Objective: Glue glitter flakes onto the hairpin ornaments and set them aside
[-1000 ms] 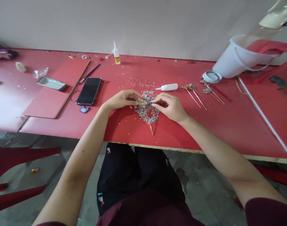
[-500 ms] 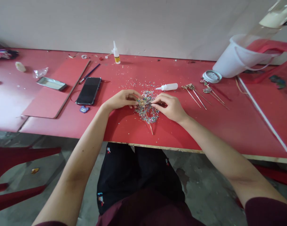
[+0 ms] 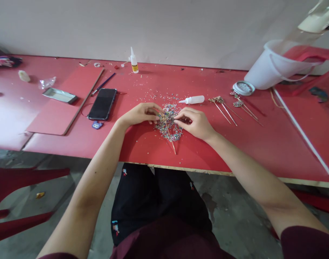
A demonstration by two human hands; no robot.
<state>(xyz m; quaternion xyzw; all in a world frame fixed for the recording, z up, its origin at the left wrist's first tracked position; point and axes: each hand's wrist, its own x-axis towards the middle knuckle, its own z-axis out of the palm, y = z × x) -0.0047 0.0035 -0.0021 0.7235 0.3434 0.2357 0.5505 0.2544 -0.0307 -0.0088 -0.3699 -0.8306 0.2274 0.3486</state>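
Note:
On the red table [image 3: 234, 151], a gold hairpin [image 3: 170, 136] lies over a pile of small coloured beads [image 3: 169, 127], its stick pointing toward me. My left hand [image 3: 140, 113] pinches the pin's ornamented head from the left. From the right, my right hand [image 3: 193, 122] holds a thin tool I cannot make out, with its tip at the same ornament. Both hands rest on the table with fingers closed.
A white glue bottle [image 3: 192, 99] lies behind the beads; another [image 3: 133, 62] stands by the wall. Several finished hairpins [image 3: 229, 109] lie to the right, near a round lid [image 3: 243, 87] and a white bucket [image 3: 272, 66]. To the left: a black phone [image 3: 102, 103], a metal tray [image 3: 59, 95], a red board [image 3: 67, 100].

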